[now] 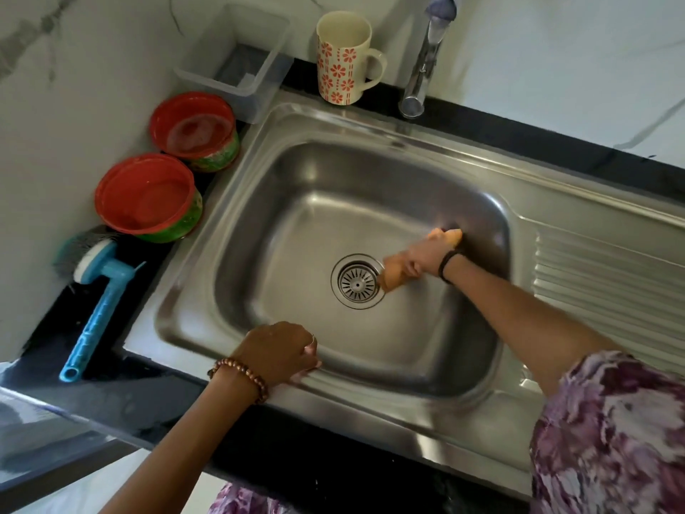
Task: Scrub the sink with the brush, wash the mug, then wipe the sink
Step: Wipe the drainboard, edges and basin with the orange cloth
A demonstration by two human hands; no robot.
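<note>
open basin point(296, 235), tubs point(148, 196) crowding left

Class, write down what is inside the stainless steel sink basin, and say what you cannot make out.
Inside the stainless steel sink basin: the round metal drain strainer and the right hand gripping an orange-handled brush. Its bristles are hidden behind the hand.

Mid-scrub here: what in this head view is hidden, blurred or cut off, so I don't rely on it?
- Brush in the right hand: bristle end hidden by hand, motion-blurred.
- Left hand fingertips: curled over the sink rim, out of sight.
- Tap: top cut off by the frame's upper edge.
- Clear tub: contents indistinct.
- Mug: bottom inside not visible.
</note>
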